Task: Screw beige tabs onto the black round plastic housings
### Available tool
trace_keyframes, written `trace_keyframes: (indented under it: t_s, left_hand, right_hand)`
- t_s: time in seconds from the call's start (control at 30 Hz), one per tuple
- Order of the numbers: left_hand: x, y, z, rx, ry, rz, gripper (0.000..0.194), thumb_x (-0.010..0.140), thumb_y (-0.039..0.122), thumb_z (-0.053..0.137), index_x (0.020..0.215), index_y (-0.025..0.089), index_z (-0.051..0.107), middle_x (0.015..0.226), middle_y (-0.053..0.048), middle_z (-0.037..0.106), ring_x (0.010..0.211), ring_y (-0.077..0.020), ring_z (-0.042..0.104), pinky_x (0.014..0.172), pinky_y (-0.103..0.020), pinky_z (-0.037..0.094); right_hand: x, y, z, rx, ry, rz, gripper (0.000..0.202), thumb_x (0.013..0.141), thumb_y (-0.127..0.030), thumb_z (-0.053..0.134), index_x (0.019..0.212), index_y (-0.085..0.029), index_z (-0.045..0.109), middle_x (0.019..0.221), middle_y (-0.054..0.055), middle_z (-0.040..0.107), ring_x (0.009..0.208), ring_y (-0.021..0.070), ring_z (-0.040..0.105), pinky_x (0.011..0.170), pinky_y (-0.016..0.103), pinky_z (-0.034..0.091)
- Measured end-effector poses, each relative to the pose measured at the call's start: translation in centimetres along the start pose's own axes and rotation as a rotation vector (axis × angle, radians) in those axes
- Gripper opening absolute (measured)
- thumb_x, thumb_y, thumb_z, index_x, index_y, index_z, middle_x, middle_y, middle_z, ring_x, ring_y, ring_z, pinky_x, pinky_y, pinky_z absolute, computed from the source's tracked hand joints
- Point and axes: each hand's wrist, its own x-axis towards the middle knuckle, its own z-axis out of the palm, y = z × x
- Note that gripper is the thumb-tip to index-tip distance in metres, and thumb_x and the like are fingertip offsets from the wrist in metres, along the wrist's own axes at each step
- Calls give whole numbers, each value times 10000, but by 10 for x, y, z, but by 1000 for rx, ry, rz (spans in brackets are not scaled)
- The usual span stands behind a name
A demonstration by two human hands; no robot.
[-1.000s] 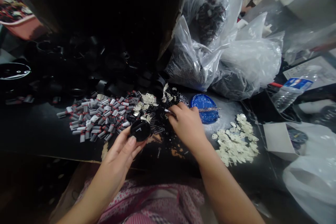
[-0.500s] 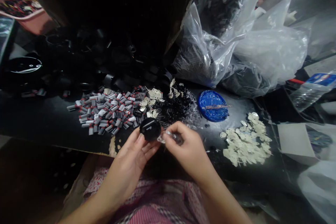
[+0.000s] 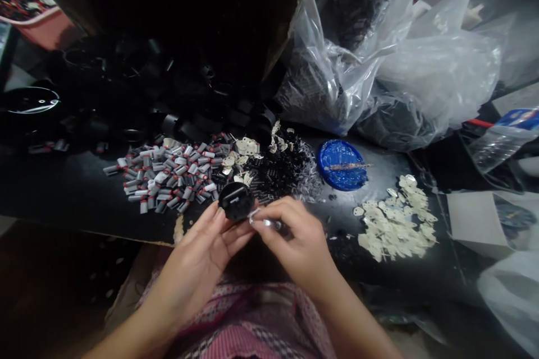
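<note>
A round black part (image 3: 236, 201) rests between the thumb and fingers of my left hand (image 3: 202, 241). My right hand (image 3: 292, 230) is just right of it, thumb and index finger pinching a small pale piece (image 3: 254, 214) at the part's edge. A shiny, partly hidden object (image 3: 275, 226) also lies within my right hand. Beyond my hands are a heap of grey cylinders with red bands (image 3: 168, 174), some cream flat pieces (image 3: 246, 147) and a pile of small black pieces (image 3: 282, 171).
On the black table (image 3: 84, 190), a blue round lid (image 3: 342, 164) holds a thin stick. Cream pieces (image 3: 398, 221) are heaped at right. Plastic bags (image 3: 332, 84) stand behind, near a dark box (image 3: 168, 0). A pink tub (image 3: 50, 28) is at far left.
The black part and my left hand have moved slightly left and up. The small pale piece in my right hand has shifted up and left, close against the part's edge.
</note>
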Motion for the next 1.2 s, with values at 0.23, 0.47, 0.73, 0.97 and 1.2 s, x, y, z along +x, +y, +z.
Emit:
trace_keyframes:
  t_s: [0.23, 0.47, 0.73, 0.97, 1.2]
  left_hand:
    - [2, 6, 1, 7, 100, -80, 47, 814, 189, 672, 842, 215, 644, 782, -19, 760, 804, -233, 743, 776, -357, 604]
    - [2, -5, -3, 202, -4, 50, 181, 778, 298, 737, 953, 274, 696, 899, 30, 748, 804, -137, 711, 840, -256, 546]
    - [-1, -10, -7, 323, -102, 70, 173, 834, 306, 674, 1007, 298, 670, 984, 28, 739, 941, -143, 672, 875, -239, 509]
    - [7, -17, -9, 295, -126, 81, 119, 843, 229, 663, 920, 256, 577, 856, 39, 722, 819, -127, 660, 738, -211, 488]
    - [7, -18, -12, 324, -82, 94, 121, 828, 258, 671, 904, 250, 577, 823, 49, 679, 749, -104, 613, 723, -203, 480]
  right_hand:
    - [-1, 5, -9, -108, 14, -170, 118, 872, -148, 607, 954, -223, 645, 906, -7, 711, 849, 145, 635, 796, 339, 395]
    - [0, 1, -7, -235, 62, -307, 117, 860, -98, 572, 912, -190, 621, 865, 20, 713, 783, 156, 656, 738, 345, 362]
    - [0, 0, -8, -307, 86, -331, 86, 872, -115, 572, 906, -174, 624, 804, 25, 695, 747, 158, 641, 726, 345, 347]
    - [-8, 0, -1, -351, 85, -315, 77, 876, -136, 592, 898, -185, 647, 700, 2, 669, 630, 143, 586, 686, 351, 300]
    - [-12, -5, 4, -196, 28, -207, 102, 867, -127, 608, 882, -208, 667, 708, -19, 670, 636, 129, 560, 692, 334, 295]
